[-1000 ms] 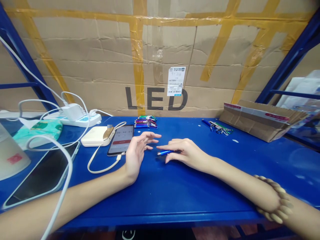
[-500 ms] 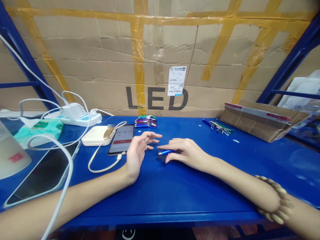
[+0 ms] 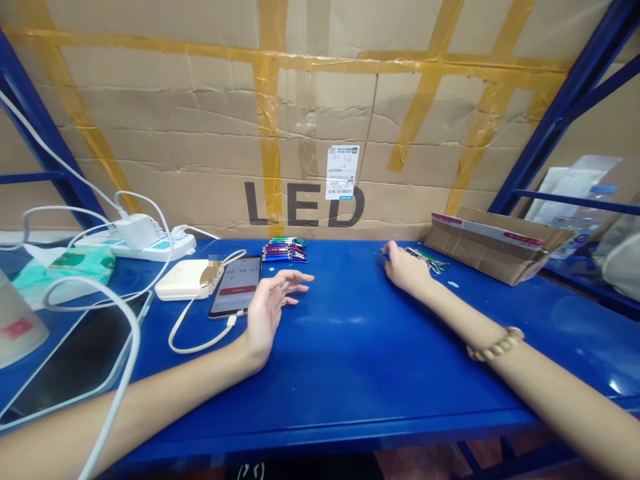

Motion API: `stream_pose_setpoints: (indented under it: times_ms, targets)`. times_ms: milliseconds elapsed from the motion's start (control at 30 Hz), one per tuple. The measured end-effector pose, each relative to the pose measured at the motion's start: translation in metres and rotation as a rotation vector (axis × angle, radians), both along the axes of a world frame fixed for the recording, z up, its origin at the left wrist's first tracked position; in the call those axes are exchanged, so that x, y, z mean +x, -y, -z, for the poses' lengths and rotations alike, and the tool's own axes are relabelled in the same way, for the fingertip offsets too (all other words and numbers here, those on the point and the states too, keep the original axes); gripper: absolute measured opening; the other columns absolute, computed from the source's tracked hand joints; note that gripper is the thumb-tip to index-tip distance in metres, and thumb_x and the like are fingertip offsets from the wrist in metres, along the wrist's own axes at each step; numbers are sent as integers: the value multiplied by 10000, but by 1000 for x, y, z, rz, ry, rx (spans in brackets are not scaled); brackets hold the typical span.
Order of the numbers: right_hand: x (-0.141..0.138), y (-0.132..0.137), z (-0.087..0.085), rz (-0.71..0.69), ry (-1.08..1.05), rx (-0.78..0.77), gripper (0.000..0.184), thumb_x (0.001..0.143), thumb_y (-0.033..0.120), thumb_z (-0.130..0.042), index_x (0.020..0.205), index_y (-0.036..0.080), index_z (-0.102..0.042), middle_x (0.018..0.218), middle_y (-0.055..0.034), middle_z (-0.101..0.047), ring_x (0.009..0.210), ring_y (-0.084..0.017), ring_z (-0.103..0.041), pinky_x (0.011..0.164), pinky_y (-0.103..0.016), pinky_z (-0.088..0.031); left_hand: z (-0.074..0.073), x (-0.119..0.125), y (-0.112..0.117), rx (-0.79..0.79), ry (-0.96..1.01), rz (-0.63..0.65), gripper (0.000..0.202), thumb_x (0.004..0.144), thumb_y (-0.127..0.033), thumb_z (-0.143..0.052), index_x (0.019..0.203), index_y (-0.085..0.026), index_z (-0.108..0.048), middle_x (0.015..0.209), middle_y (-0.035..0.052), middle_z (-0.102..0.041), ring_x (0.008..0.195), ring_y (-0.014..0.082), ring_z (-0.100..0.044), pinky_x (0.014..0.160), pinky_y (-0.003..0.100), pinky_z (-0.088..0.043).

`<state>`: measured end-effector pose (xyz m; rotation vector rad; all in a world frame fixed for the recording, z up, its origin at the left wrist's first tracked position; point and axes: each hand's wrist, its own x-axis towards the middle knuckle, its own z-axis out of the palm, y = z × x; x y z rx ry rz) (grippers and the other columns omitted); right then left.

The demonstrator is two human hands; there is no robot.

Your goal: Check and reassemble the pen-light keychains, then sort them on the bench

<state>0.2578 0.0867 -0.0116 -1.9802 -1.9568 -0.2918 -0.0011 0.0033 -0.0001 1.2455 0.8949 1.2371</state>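
My left hand [image 3: 270, 303] is held on edge with its fingers stretched out and slightly apart, empty, just right of a phone [image 3: 235, 287] showing a timer. Farther right, my right hand [image 3: 407, 268] reaches to the back of the table with curled fingers. A sliver of a blue metal pen-shaped tube [image 3: 385, 257] shows at its fingertips; the rest is hidden. That hand partly covers a loose pile of similar tubes with carabiner clips [image 3: 434, 263]. A neat stack of blue, red and green clip tubes [image 3: 284, 251] lies behind my left hand.
On the left are a cream power bank [image 3: 183, 280], a power strip [image 3: 150, 248], white cables, a dark tablet-like device [image 3: 75, 363], a tissue pack [image 3: 75, 273] and a cup [image 3: 17, 320]. An open cardboard box [image 3: 490, 247] stands right; a big carton [image 3: 200, 133] forms the back.
My right hand has moved right and away from me, from beside the left hand to the loose pile. It held the blue tube before. My left hand has barely moved; the view shifted slightly.
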Motion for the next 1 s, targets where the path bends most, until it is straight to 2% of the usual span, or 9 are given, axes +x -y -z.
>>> stream_pose_setpoints:
  times_ms: [133,200,267,400,467,567,700,833,1000]
  targets:
    - [35,-9,2,83,12,77,142,813,128,-414,787,162,-549,932,-216,-547,949,-343,-515,700,-450,-377,3,-1,-1,12,-19,34,317,801,-360,-244,843,-179,-502,1065,94,-631,1011,253,-527,810,348,-351]
    - [35,-10,2,29,33,115,117,797,140,-440,792,172,-552,964,-207,-528,988,-367,-476,738,-491,-353,5,-3,0,19,-40,96,331,813,-346,-225,821,-179,-511,966,87,-661,976,245,-542,803,341,-344]
    - [22,-11,0,-96,67,135,126,802,156,-445,844,185,-560,1006,-181,-531,1001,-348,-468,777,-485,-345,6,-4,1,37,-64,168,347,821,-338,-211,779,-177,-516,847,80,-669,889,231,-559,770,327,-342]
    - [-39,-10,-4,-431,145,125,170,870,245,-412,939,217,-565,1029,-97,-583,988,-245,-502,839,-382,-350,4,-3,5,94,-106,243,354,805,-349,-239,658,-174,-510,632,60,-612,671,195,-532,666,296,-334]
    - [-79,-13,-6,-615,204,115,223,895,302,-409,1038,200,-547,1083,-99,-578,1019,-234,-496,857,-370,-339,2,-2,6,92,-111,244,363,786,-365,-251,598,-178,-499,554,54,-574,595,184,-502,629,292,-324]
    - [-136,-23,-6,-702,277,121,297,896,307,-444,1144,156,-504,1180,-124,-534,1068,-239,-467,881,-375,-312,2,-1,5,77,-105,239,387,770,-378,-246,550,-180,-496,492,50,-537,538,173,-468,600,291,-308]
    - [-179,-39,-8,-638,298,74,209,867,246,-507,1011,107,-566,1077,-140,-577,1050,-249,-483,861,-367,-315,3,-2,1,59,-98,244,407,761,-384,-233,533,-180,-502,461,42,-513,510,168,-456,584,292,-296]
    - [-174,-37,-14,-642,290,36,149,852,210,-528,960,124,-582,1041,-117,-599,1018,-225,-513,842,-343,-331,3,-3,1,32,-100,232,404,752,-395,-230,524,-184,-488,482,42,-519,508,163,-449,583,293,-294]
    - [-132,-1,-22,-707,272,-103,152,848,269,-531,913,147,-594,962,-81,-629,897,-193,-569,769,-299,-383,5,-3,3,62,-129,169,371,771,-368,-252,571,-180,-503,515,39,-526,557,171,-461,608,295,-301]
